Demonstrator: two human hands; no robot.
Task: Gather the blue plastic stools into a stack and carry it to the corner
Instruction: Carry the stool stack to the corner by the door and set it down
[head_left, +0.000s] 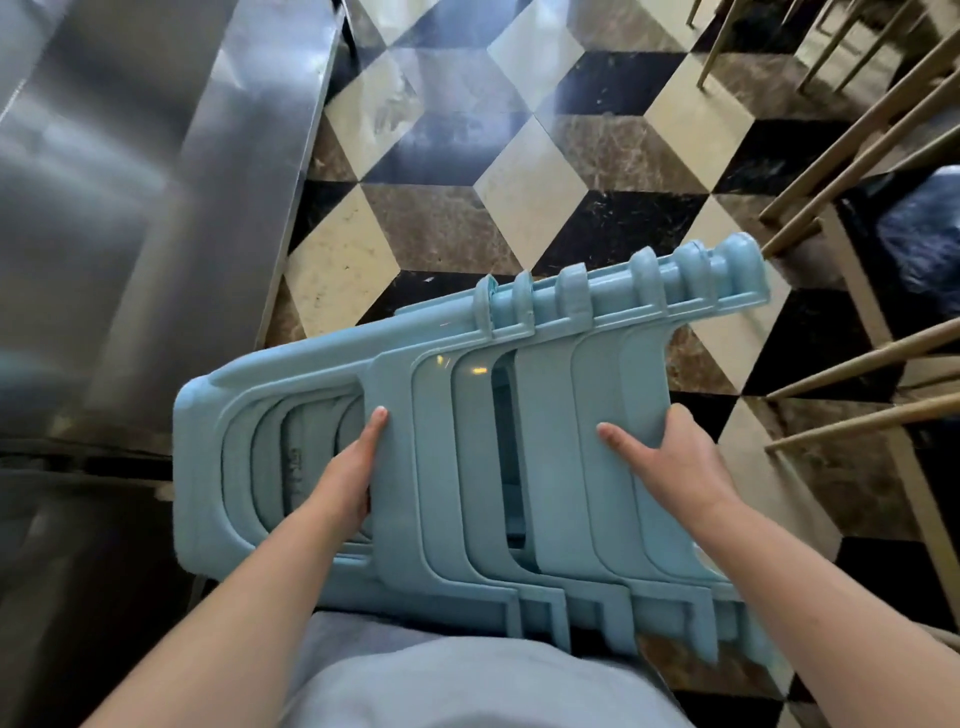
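Head view: the stack of blue stools (467, 441) lay on its side, held against the person's front above the checkered floor (519, 182). Its long axis ran from the seat end at about nine o'clock to the leg tips at about two o'clock, the legs fanning toward the wooden chair legs (857, 156) on the right. The left hand (348, 483) gripped a leg panel near the seat end, thumb laid on top, its other fingers out of sight round the panel's edge. The right hand (675, 462) held the outer legs, thumb flat on the face and fingers curled over the far edge at one o'clock. The steel counter (156, 182) stood close at ten o'clock. Judged from this, the gathering looked done and the carry remained; both hands sat about equally near, the seat end being the heavier side.
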